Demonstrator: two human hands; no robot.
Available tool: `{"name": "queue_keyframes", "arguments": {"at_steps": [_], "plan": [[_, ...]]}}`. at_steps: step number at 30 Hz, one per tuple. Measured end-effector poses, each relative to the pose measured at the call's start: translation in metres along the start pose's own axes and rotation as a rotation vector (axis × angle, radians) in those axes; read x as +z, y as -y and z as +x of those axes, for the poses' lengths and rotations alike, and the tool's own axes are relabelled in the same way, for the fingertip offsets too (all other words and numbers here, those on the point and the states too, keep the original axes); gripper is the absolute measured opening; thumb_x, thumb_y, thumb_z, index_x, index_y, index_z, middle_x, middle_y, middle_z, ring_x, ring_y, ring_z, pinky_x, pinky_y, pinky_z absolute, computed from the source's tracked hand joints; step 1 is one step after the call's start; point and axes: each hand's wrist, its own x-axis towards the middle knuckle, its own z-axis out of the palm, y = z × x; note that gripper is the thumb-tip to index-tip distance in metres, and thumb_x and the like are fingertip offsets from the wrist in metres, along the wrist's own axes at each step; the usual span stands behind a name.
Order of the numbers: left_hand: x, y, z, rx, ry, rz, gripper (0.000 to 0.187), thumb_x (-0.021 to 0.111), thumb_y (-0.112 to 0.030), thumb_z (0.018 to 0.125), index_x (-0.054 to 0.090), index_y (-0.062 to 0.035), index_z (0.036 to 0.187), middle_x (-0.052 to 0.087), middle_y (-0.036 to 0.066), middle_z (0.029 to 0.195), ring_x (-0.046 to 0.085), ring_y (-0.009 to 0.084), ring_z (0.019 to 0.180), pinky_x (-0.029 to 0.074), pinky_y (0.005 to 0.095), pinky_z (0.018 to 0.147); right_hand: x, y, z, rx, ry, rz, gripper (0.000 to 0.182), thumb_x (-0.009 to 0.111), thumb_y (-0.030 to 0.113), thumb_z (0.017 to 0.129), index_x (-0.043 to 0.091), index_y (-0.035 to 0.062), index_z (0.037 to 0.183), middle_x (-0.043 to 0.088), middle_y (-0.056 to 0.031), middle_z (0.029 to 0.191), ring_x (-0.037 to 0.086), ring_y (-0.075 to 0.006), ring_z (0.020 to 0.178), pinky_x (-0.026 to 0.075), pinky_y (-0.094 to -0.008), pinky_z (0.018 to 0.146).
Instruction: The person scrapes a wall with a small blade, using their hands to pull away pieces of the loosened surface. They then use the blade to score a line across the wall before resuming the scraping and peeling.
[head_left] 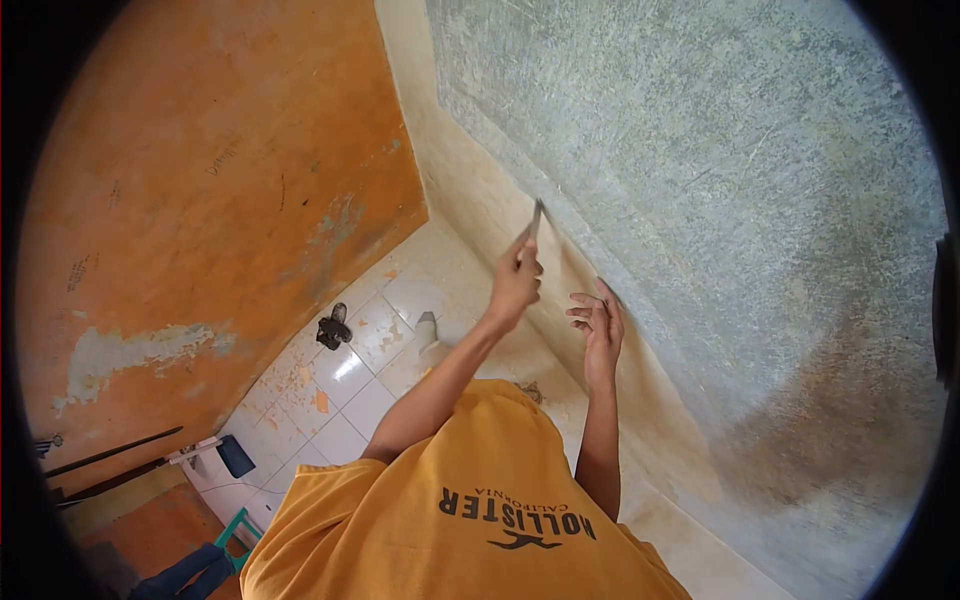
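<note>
My left hand (515, 285) is wrapped round the handle of a scraper (538, 214), whose thin dark blade points up toward the wall. Its tip meets the border between the bare cream strip (480, 165) and the mottled grey-green coating (700, 180). To the right and a little lower, my right hand (602, 325) holds nothing. Its fingers are spread, some bent, and the fingertips reach to the wall's surface near the coating's edge. Most of the scraper's handle is hidden in my left fist.
An orange wall (250, 130) with peeled patches meets the work wall in a corner. Paint flakes lie on the white floor tiles (365, 400) near a dark crumpled object (333, 327). A dark blue item (236, 456) and a green chair (238, 535) stand at lower left.
</note>
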Motion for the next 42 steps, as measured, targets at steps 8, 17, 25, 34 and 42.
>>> {"name": "queue_keyframes", "arguments": {"at_steps": [8, 17, 25, 34, 42], "plan": [[0.000, 0.001, 0.000, 0.007, 0.008, -0.019, 0.053, 0.047, -0.037, 0.110, 0.038, -0.0192, 0.159, 0.039, -0.006, 0.073, 0.032, 0.0041, 0.056, 0.030, 0.0216, 0.046, -0.002, 0.000, -0.005, -0.014, -0.010, -0.004, 0.051, 0.050, 0.033, 0.108, 0.045, 0.0029, 0.149, 0.069, -0.0119, 0.118, 0.066, -0.0160, 0.093, 0.050, -0.0291, 0.080], [0.001, -0.003, 0.003, -0.001, -0.027, -0.058, 0.051, 0.047, -0.036, 0.110, 0.040, -0.0190, 0.158, 0.041, -0.004, 0.076, 0.033, 0.0038, 0.054, 0.029, 0.0214, 0.045, -0.007, -0.003, -0.005, -0.007, -0.014, -0.008, 0.055, 0.052, 0.038, 0.107, 0.045, 0.0027, 0.149, 0.070, -0.0116, 0.118, 0.067, -0.0162, 0.094, 0.051, -0.0290, 0.079], [0.000, -0.009, 0.001, 0.022, -0.002, -0.037, 0.055, 0.050, -0.041, 0.109, 0.038, -0.0186, 0.157, 0.041, -0.004, 0.078, 0.032, 0.0042, 0.055, 0.028, 0.0209, 0.048, -0.004, 0.005, -0.002, -0.027, -0.059, -0.050, 0.045, 0.049, 0.030, 0.108, 0.052, 0.0042, 0.145, 0.066, -0.0093, 0.124, 0.064, -0.0160, 0.099, 0.049, -0.0293, 0.081], [0.005, -0.001, -0.001, 0.029, -0.015, -0.047, 0.054, 0.048, -0.039, 0.109, 0.037, -0.0183, 0.158, 0.041, -0.003, 0.078, 0.032, 0.0041, 0.055, 0.028, 0.0212, 0.046, -0.005, 0.006, -0.002, -0.020, -0.078, -0.055, 0.044, 0.049, 0.030, 0.108, 0.054, 0.0037, 0.143, 0.064, -0.0090, 0.127, 0.063, -0.0164, 0.103, 0.049, -0.0309, 0.082], [-0.002, -0.002, 0.006, 0.044, 0.018, -0.064, 0.054, 0.049, -0.040, 0.109, 0.037, -0.0203, 0.158, 0.041, -0.003, 0.078, 0.032, 0.0042, 0.055, 0.028, 0.0209, 0.047, -0.013, 0.002, -0.006, -0.023, -0.070, -0.055, 0.043, 0.048, 0.029, 0.108, 0.054, 0.0042, 0.143, 0.065, -0.0086, 0.126, 0.063, -0.0161, 0.102, 0.049, -0.0303, 0.082]]}}
